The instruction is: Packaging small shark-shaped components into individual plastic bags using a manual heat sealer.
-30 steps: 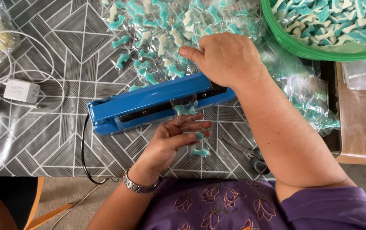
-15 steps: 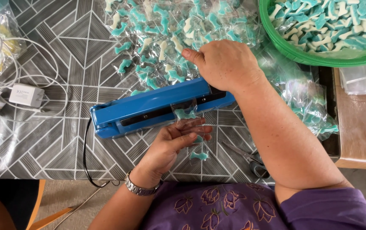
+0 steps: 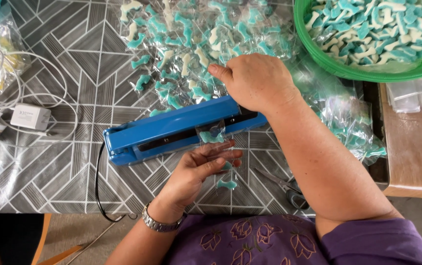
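The right hand (image 3: 255, 81) lies flat and pressing on the free end of the blue heat sealer (image 3: 179, 127), holding its arm down against the base; it grips nothing else. A clear plastic strip of candy pouches (image 3: 218, 152) runs out from under the sealer's bar toward the person. The left hand (image 3: 198, 169) holds this strip with fingers stretched along it, lightly pinching it from below and above, so the strip stays straight across the sealing line. One teal and white gummy candy (image 3: 212, 136) sits in the pouch right at the bar, and another (image 3: 226, 184) lies in the pouch nearer the person's body.

As for progress, a large heap of sealed candy packets (image 3: 191, 44) already covers the desk (image 3: 64, 162) behind the sealer, and more packets (image 3: 356, 125) lie to the right of the forearm, so much of the work looks done. Still, the green basket (image 3: 319, 49) at the upper right is heaped with loose unwrapped gummies, which suggests a good deal remains. The seal in hand appears to be mid-press, not yet released.

Scissors (image 3: 287, 189) lie on the desk just under the right forearm, untouched. A white charger with its cable (image 3: 29, 117) rests at the far left, well apart from the work.
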